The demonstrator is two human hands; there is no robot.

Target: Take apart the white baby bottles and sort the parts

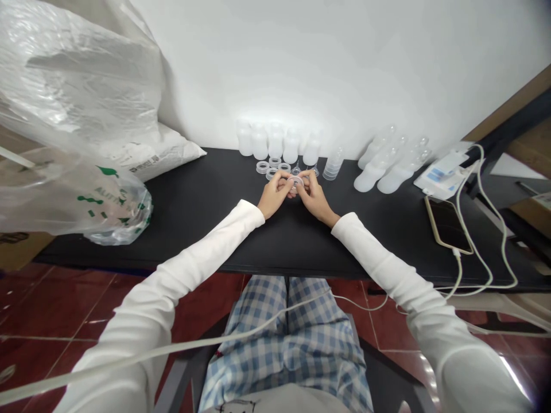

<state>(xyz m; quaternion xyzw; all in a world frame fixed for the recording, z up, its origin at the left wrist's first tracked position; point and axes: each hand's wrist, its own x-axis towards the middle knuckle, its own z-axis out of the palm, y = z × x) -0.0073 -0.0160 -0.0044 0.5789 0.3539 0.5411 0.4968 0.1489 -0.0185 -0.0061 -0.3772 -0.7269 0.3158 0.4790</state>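
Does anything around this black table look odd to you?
A loose white cable runs across the person's checked trousers and left sleeve, well off the table. It looks stray beside the neatly lined-up translucent bottles.

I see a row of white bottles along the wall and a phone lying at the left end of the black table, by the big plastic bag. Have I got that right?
Not quite. The head view shows the phone at the right end of the black table, not by the plastic bag, which is at the left. The row of white bottles along the wall is as you said.
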